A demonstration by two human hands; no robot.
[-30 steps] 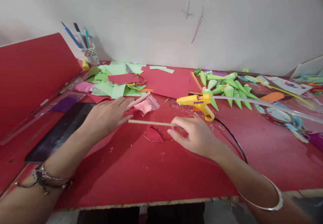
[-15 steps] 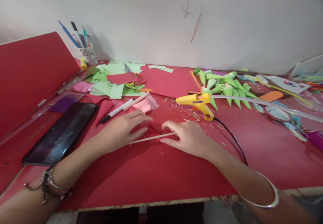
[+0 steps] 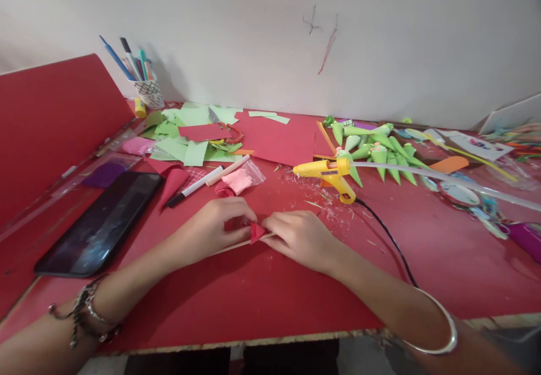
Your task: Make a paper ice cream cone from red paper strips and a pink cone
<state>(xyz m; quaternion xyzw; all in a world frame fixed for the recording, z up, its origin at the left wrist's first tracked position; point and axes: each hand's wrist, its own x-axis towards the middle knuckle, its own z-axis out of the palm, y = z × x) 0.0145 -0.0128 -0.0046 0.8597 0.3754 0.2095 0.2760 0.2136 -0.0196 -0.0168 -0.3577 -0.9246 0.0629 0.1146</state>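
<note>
Near the middle of the red table, a small folded red paper piece (image 3: pixel 256 232) lies against a thin wooden stick (image 3: pixel 231 247). My left hand (image 3: pixel 215 225) pinches the red paper from the left, fingertips at its edge. From the other side my right hand (image 3: pixel 298 237) is closed on the stick, its fingertips touching the paper's right side. The stick runs under both hands, so its ends are hidden. Just behind my left hand are a red paper coil (image 3: pixel 224 189) and a pink lump (image 3: pixel 237 180) in clear plastic.
A yellow glue gun (image 3: pixel 327 174) with a black cord lies behind my right hand. Green paper cones (image 3: pixel 382 146) are piled at the back right. On the left are a black phone (image 3: pixel 101 223), markers (image 3: pixel 196 186), green paper scraps (image 3: pixel 173 144) and a pen cup (image 3: pixel 147 92).
Both hands have moved closer together and slightly down. The red paper is now between my fingertips on the stick. The red coil behind my left hand has come into clearer view.
</note>
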